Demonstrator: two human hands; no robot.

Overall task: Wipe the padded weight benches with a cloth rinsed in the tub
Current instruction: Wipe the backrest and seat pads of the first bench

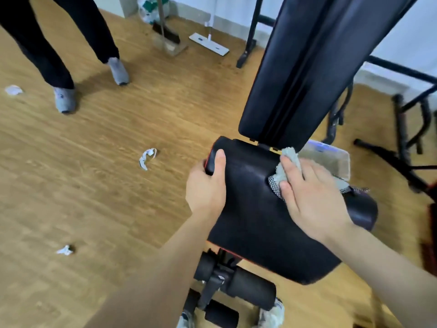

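A black padded weight bench fills the lower right: its seat pad (255, 223) lies flat and its backrest (314, 67) rises steeply behind. My left hand (207, 185) grips the seat's left front corner, thumb on top. My right hand (309, 197) lies flat with straight fingers, pressing a grey cloth (289, 155) onto the seat's upper right near the hinge. A clear plastic tub (331, 159) sits on the floor just right of the bench, partly hidden behind my right hand.
Another person's legs (63, 67) stand at the upper left on the wooden floor. Crumpled paper scraps (147, 158) lie on the floor. A dustpan with brush (169, 41) and a flat mop (209, 43) stand by the far wall. Black equipment frames (402, 129) crowd the right.
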